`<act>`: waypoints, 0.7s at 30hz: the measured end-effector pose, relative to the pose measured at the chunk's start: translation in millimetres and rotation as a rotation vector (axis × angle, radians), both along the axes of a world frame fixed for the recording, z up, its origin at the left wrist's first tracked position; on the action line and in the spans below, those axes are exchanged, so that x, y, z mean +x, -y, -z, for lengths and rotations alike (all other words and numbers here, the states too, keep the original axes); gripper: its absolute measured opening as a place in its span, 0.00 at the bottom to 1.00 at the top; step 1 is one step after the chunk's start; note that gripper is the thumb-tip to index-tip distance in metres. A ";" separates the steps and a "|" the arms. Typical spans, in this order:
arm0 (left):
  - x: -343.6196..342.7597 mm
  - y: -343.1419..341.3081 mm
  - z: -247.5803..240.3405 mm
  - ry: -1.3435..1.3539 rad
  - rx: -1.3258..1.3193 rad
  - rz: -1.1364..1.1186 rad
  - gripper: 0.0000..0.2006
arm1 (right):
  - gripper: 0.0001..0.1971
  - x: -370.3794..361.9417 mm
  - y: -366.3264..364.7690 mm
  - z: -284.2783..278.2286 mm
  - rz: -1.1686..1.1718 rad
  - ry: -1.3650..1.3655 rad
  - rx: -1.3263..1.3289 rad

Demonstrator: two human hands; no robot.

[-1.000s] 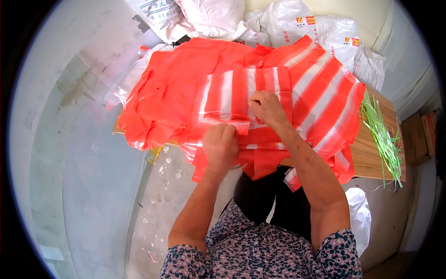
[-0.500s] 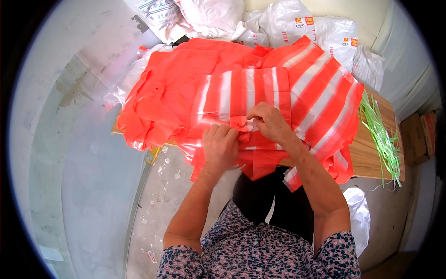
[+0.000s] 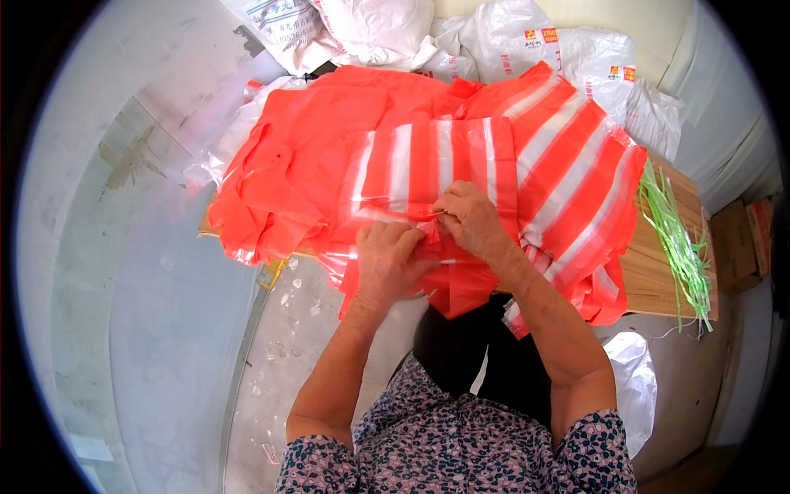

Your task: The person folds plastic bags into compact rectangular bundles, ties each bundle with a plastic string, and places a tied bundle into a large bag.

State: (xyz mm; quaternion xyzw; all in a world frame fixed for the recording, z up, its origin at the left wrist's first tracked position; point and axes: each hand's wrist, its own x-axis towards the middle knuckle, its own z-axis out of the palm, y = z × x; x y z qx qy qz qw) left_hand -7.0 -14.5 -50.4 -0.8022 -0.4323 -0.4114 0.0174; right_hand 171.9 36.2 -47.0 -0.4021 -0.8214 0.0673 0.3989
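A red-and-white striped plastic bag (image 3: pixel 424 160) lies flat in front of me on top of a heap of similar bags. My left hand (image 3: pixel 388 262) is closed on gathered red film at the bag's near edge, its thumb pointing right. Just right of it, my right hand (image 3: pixel 476 221) pinches the same gathered part between thumb and forefinger. A thin dark sliver shows at the right fingertips; what it is I cannot make out. Both hands nearly meet, and part of the gathered film is hidden beneath them.
Plain red bags (image 3: pixel 321 123) are heaped at the left, and more striped ones (image 3: pixel 568 165) fan out at the right. Green plastic strips (image 3: pixel 676 239) lie on the wooden tabletop (image 3: pixel 646 280). Stuffed white sacks (image 3: pixel 510 41) stand behind. A white bag (image 3: pixel 632 387) is on the floor, lower right.
My right hand has shifted slightly left and its fingers have drawn in over the gathered film. My left thumb now reaches out to the right. The bags have hardly moved.
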 end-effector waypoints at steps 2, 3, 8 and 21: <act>-1.9 1.7 -1.1 -0.016 -0.010 0.006 0.20 | 0.06 2.0 -2.6 -1.0 -0.031 -0.019 -0.072; -2.9 2.6 -1.9 -0.022 -0.013 0.008 0.21 | 0.06 2.5 -3.2 -0.7 -0.033 -0.020 -0.073; -3.5 1.7 2.4 -0.046 0.013 -0.011 0.18 | 0.06 2.7 -5.6 -0.6 -0.013 -0.055 -0.103; 9.9 0.5 10.9 -0.093 0.117 -0.067 0.09 | 0.03 -6.6 21.7 -5.0 0.005 -0.191 0.078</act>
